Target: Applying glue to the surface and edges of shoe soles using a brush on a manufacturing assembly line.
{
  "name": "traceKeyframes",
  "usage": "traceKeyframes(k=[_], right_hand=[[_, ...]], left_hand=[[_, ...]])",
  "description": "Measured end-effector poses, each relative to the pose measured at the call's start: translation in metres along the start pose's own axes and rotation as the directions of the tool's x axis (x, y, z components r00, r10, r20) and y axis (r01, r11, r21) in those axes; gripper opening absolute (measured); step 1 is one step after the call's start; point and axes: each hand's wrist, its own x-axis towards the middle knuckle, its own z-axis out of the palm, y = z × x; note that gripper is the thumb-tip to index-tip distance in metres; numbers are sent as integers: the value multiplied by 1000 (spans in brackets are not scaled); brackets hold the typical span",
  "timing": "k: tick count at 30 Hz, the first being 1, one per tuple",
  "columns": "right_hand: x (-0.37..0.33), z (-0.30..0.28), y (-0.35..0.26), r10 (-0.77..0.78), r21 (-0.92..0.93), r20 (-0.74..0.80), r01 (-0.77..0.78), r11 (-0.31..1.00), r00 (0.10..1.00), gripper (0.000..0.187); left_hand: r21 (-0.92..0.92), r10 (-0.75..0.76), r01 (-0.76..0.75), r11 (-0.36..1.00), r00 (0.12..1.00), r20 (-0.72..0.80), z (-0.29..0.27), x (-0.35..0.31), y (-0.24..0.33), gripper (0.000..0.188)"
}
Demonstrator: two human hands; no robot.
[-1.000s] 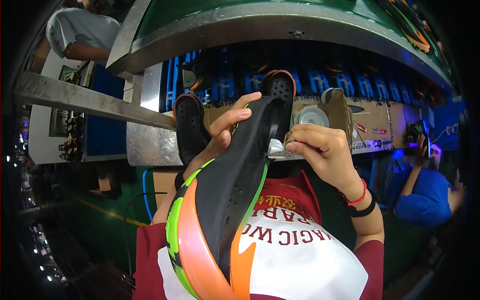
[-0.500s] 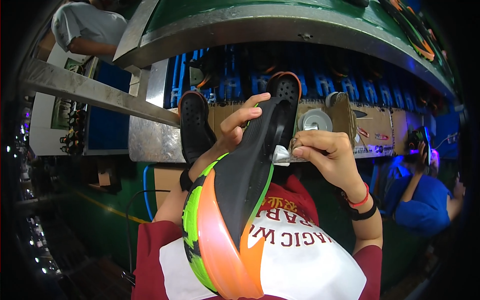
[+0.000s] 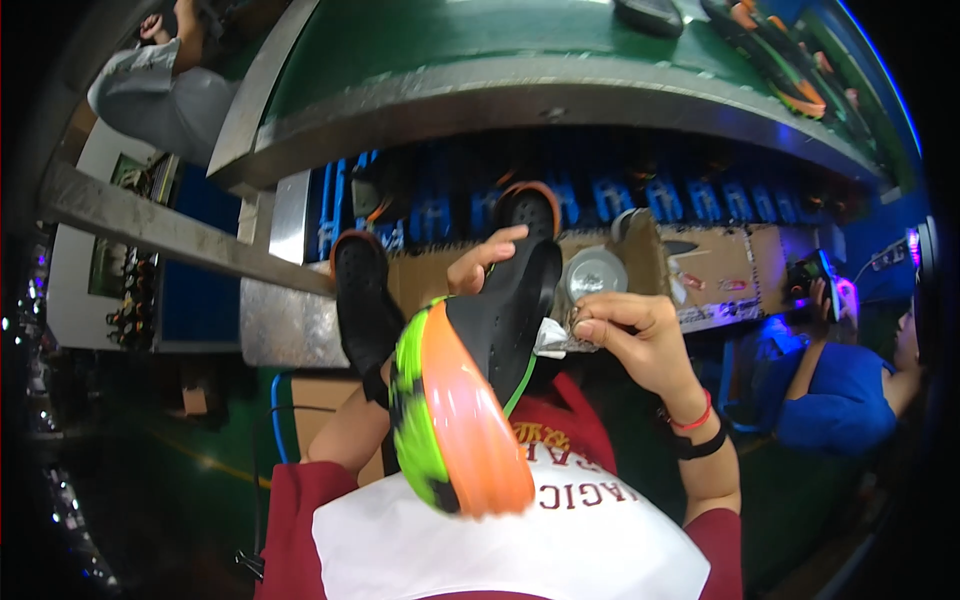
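Between the hands, a black-soled sports shoe (image 3: 470,390) tilts heel-down, toe up toward the worktop (image 3: 560,90) edge; left hand (image 3: 480,265) grips its toe, right hand (image 3: 630,335) pinches a pale cloth (image 3: 552,338) against the sole's edge.

Single head-worn fisheye view, looking steeply down the person's chest and out past it. Very close to the orange-and-green shoe (image 3: 455,400), which fills centre frame. Beyond the shoe lies the green conveyor belt (image 3: 480,45), curving along the top rim. Straight edges bow near the rim; corners black. No second view to compare.
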Motion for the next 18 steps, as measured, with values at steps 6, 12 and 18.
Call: traceKeyframes(k=[6,12,18], right_hand=[[-45,-61,20,164,176,-670,-59,983,724,16],[-105,-100,49,170,251,-854,104,962,491,19],[-104,-88,54,208,257,-808,12,966,551,19]], left_hand=[[690,-212,20,724,958,194,47,39,2,143],[-310,-261,262,914,964,44,73,135,-35,103],[-823,-614,331,461,789,-27,54,254,-15,89]])
